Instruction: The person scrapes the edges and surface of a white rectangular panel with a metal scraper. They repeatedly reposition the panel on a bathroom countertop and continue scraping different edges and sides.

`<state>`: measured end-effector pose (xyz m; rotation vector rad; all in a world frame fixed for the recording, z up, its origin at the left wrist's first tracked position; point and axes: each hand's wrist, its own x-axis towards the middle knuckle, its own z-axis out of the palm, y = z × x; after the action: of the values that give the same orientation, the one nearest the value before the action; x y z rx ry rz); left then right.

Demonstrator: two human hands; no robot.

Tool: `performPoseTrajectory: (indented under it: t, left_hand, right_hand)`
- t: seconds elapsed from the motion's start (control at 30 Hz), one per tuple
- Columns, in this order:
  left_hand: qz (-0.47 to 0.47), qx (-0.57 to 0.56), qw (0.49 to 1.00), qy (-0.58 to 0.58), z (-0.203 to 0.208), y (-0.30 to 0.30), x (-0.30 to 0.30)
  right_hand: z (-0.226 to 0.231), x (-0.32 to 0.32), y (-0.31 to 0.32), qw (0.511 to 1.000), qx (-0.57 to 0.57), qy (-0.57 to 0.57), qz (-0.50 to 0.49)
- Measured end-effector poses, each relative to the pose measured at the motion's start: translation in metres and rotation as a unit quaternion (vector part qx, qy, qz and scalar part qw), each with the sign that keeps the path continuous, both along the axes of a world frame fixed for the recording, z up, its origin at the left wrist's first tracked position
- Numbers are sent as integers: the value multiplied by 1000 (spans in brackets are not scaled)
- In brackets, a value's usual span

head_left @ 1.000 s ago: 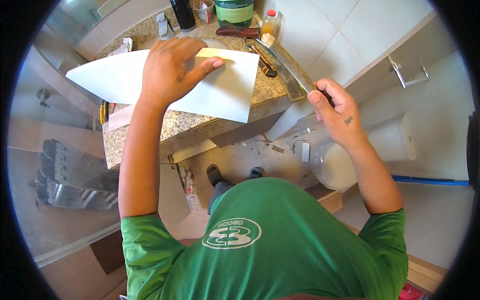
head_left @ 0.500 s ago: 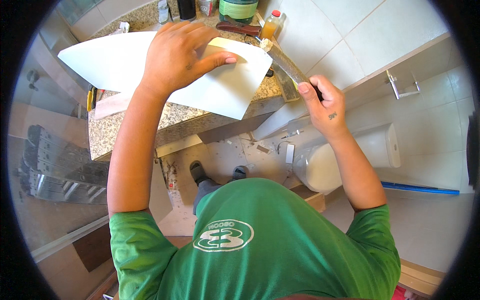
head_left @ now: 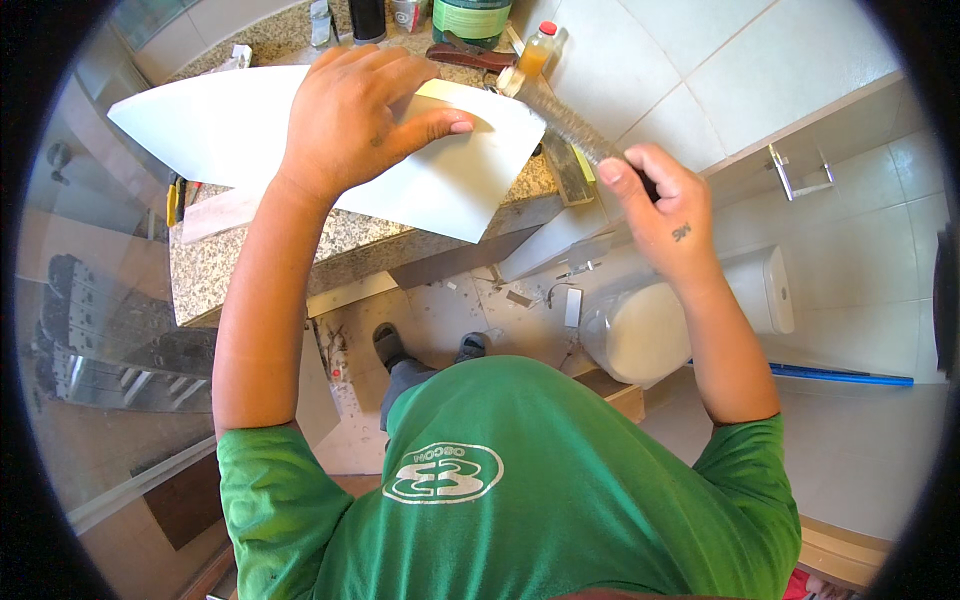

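Note:
My left hand (head_left: 350, 125) is closed over the far edge of a white curved panel (head_left: 430, 190), with the thumb lying on its face. A yellowish strip (head_left: 447, 92) shows along that edge beside the thumb. In my right hand (head_left: 665, 210) is a rough grey-brown stick-like tool (head_left: 565, 122) with a dark grip. Its pale, lumpy tip is at the panel's far right corner; I cannot tell whether they touch. The tool is slightly blurred. The panel stands tilted on a speckled stone counter (head_left: 205, 270), reaching past its front edge.
A bottle with a red cap (head_left: 538, 48), a green tub (head_left: 470, 22), a dark cylinder (head_left: 367, 20) and a brown-handled tool (head_left: 468, 55) crowd the counter's back. A toilet (head_left: 645, 335) stands to the right. Scraps litter the floor around my feet. A ladder (head_left: 110, 350) shows at left.
The tool's tip has shifted left and slightly away from me along the panel's far edge, while my right hand has moved a little right. My left hand keeps its hold on the panel.

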<state>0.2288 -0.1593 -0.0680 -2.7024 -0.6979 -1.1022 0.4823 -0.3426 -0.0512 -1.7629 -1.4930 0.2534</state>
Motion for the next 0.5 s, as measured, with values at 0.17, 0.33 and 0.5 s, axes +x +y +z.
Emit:
performPoseTrajectory:
  t: [0.17,0.33,0.5]
  left_hand:
    - [17,33,999,5,1,1,0]
    - [-20,37,999,-33,0,0,4]
    - [-9,14,1000,-11,12,-12,5]
  right_hand:
    - [-3,-14,24,997,24,-43,62]
    - [8,-10,28,999,24,-31,33]
    - [8,6,2,999,-2,50,17]
